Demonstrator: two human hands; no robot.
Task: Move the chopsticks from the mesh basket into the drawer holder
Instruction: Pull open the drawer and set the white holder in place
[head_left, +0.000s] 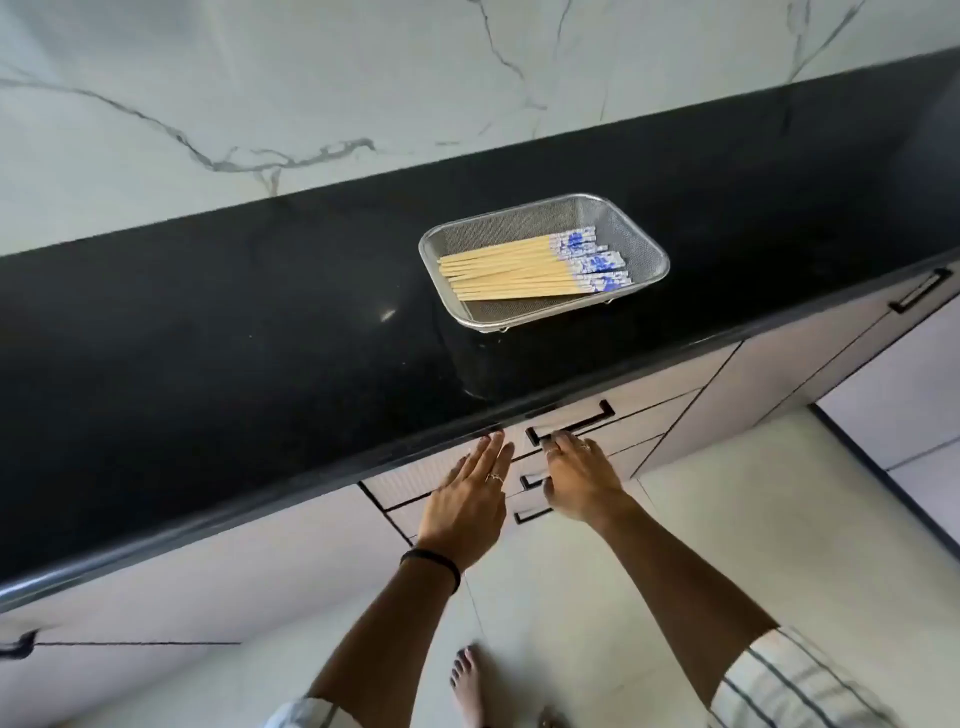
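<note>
Many chopsticks (524, 267) lie bundled in the mesh basket (644, 249) at centre frame, blue-patterned ends toward the right, plain tips toward the left. They look light, stiff and smooth, likely to roll and fan out if I pinch only a few. Best bet, I think: gather the whole bundle around its middle, or closer to the patterned ends, and lift it level so none slide free. The basket looks light too and could skid on the glossy top if I drag against its rim.

My left hand (467, 499) is flat, fingers straight and together, fingertips up at the counter edge, holding nothing. My right hand (576, 478) has its fingers curled at the drawer handle (576, 418), lower centre of frame; whether they are fully closed round it I cannot tell. The drawer (639, 415) looks shut, so no holder is visible yet.

The black countertop (260, 338) is polished and reflective, running diagonally across the frame. A white veined marble wall (311, 78) fills the top. Pale cabinet fronts and a light tiled floor (727, 545) sit below, with one bare foot (470, 680) at bottom centre.
</note>
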